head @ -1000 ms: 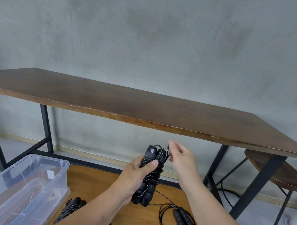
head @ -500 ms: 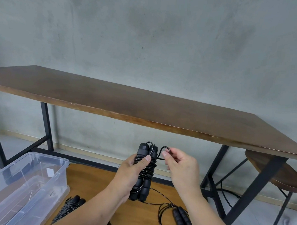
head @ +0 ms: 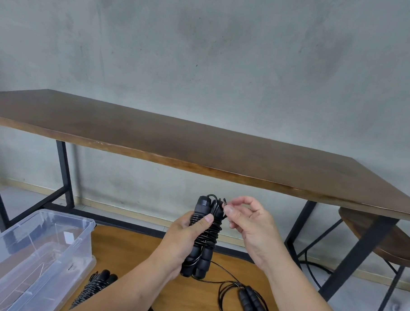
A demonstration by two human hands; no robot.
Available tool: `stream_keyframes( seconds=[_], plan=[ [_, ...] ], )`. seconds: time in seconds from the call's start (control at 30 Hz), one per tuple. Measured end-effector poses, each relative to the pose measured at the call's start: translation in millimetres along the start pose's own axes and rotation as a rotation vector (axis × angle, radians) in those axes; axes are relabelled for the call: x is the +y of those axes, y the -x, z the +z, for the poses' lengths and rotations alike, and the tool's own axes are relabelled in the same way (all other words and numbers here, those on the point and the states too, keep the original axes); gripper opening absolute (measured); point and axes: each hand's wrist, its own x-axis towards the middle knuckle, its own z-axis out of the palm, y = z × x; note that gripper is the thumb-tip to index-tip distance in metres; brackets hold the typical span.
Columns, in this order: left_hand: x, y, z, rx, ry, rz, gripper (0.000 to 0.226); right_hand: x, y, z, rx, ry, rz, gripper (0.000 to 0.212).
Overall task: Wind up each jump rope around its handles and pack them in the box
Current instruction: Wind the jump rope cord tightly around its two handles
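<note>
Left hand (head: 184, 239) wrapped around the rope bundle (head: 204, 237), right hand (head: 252, 225) fingers pinching its end.

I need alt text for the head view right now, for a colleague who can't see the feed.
A left hand grips a wound black jump rope by its paired handles while the right hand pinches the cord's last loop at the top. On the wooden surface below lie a clear plastic box, another wound rope and an unwound rope.
</note>
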Motion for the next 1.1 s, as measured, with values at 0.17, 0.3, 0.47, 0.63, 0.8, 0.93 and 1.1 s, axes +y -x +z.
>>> stream_keyframes(
  seconds=[0.17, 0.3, 0.47, 0.63, 0.8, 0.93, 1.1],
  plan=[
    [-3, 0, 2, 0.011, 0.0, 0.017, 0.023, 8, 0, 2, 0.138, 0.005, 0.058, 0.02],
    [-3, -1, 4, 0.024, -0.005, 0.049, 0.019, 15, 4, 4, 0.266, 0.057, 0.06, 0.008],
    [-6, 0, 7, 0.045, -0.038, 0.095, 0.02, 13, 3, 9, 0.313, 0.082, 0.019, 0.01],
    [-5, -4, 7, 0.111, -0.075, 0.165, 0.017, 11, 14, 15, 0.158, 0.098, -0.052, 0.017],
    [-5, -4, 8, 0.108, -0.102, 0.184, 0.018, 17, 16, 17, 0.231, 0.435, -0.217, 0.024],
    [-9, -1, 9, 0.104, -0.138, 0.184, 0.016, 20, 13, 18, 0.279, 0.495, -0.217, 0.012],
    [-15, 1, 9, 0.121, -0.194, 0.184, 0.015, 19, 12, 23, 0.343, 0.2, -0.088, 0.005]
  ],
)
